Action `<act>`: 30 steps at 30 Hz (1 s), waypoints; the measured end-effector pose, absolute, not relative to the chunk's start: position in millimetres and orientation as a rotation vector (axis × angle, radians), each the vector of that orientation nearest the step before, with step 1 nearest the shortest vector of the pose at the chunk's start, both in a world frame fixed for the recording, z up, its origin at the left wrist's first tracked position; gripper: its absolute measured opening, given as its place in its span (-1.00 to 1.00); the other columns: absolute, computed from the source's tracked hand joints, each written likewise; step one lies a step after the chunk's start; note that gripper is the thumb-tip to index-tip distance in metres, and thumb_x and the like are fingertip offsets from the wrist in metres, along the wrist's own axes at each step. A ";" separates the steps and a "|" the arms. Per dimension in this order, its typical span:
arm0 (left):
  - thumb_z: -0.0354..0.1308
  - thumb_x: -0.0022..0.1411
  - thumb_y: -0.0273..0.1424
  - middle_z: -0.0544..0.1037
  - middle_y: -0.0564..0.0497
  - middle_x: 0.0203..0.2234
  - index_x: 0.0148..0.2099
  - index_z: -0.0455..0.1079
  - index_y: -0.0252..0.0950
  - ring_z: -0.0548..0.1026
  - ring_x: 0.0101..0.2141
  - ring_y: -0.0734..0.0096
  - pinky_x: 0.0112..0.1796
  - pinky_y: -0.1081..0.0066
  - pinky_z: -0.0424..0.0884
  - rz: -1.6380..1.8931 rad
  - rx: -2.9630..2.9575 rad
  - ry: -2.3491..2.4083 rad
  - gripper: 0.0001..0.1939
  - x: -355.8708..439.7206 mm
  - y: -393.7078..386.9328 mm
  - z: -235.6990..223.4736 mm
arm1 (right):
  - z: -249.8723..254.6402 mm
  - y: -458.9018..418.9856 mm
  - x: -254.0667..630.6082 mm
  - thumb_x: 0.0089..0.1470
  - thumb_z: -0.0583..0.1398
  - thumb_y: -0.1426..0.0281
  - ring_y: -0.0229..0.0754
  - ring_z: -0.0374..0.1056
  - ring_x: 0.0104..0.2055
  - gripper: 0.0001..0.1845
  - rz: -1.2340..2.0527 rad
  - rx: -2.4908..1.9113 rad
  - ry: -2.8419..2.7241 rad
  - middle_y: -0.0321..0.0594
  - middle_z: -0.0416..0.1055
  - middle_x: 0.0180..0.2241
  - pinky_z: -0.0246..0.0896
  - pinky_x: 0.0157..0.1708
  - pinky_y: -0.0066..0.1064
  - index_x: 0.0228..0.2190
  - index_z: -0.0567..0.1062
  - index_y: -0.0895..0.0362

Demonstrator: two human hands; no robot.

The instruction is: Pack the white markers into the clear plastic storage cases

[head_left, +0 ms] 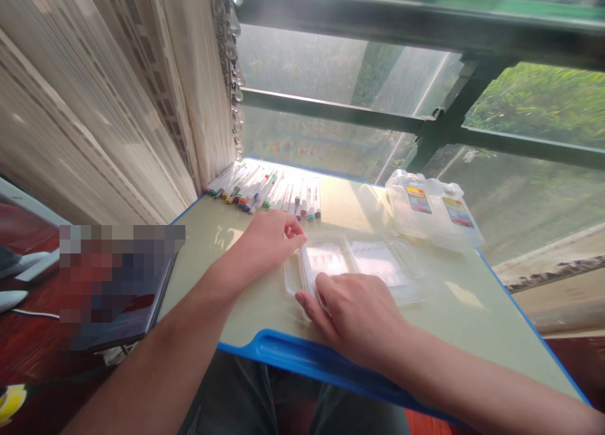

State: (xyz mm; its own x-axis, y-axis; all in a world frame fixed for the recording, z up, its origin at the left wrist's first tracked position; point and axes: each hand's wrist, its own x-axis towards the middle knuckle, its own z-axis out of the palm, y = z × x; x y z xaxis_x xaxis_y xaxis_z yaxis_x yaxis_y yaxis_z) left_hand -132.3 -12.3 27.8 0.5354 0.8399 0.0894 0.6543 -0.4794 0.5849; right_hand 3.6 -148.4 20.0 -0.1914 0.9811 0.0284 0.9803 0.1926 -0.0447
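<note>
A clear plastic case (pixel 352 249) lies opened flat on the table, with white sheets (pixel 380 263) showing in both halves. My left hand (pixel 271 236) is at its far left corner, thumb and forefinger pinched together on the edge there. At the near left part of the case, my right hand (pixel 357 306) has curled fingers and a closed thumb at the rim. A narrow pale strip runs along the case's left side between my hands; whether it is the rim or a white marker, I cannot tell. My right hand covers the near edge.
Several white markers with coloured caps (pixel 267 186) lie in a row at the back left. A second translucent case (pixel 430 208) with labels stands at the back right, by the window. The pale table (pixel 477 321) has a blue rim; a curtain (pixel 142 94) hangs left.
</note>
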 end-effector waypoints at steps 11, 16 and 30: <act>0.17 0.13 -0.30 0.61 -0.01 -0.37 -0.30 0.58 -0.26 0.49 -0.36 0.34 -0.33 0.40 0.30 0.485 2.262 1.235 -0.80 -133.1 -16.9 33.7 | 8.9 -162.7 35.8 0.24 0.14 0.36 -0.14 0.40 -0.32 -0.66 0.092 -1.370 -2.250 -0.15 0.48 -0.29 0.19 -0.34 -0.35 0.04 0.36 0.15; 0.18 0.14 -0.28 0.61 -0.01 -0.37 -0.28 0.60 -0.26 0.48 -0.39 0.36 -0.32 0.39 0.31 0.506 2.285 1.216 -0.79 -134.4 -16.6 32.0 | 6.7 -162.0 37.6 0.24 0.15 0.40 -0.16 0.40 -0.29 -0.75 0.134 -1.314 -2.308 -0.14 0.47 -0.28 0.26 -0.30 -0.35 -0.04 0.46 0.11; 0.21 0.13 -0.23 0.59 0.02 -0.37 -0.27 0.60 -0.18 0.47 -0.36 0.35 -0.28 0.40 0.32 0.503 2.356 1.176 -0.80 -136.7 -12.5 21.8 | 7.6 -161.3 34.1 0.30 0.08 0.42 -0.22 0.31 -0.40 -0.79 0.158 -1.324 -2.350 -0.17 0.40 -0.37 0.16 -0.42 -0.39 -0.15 0.50 0.15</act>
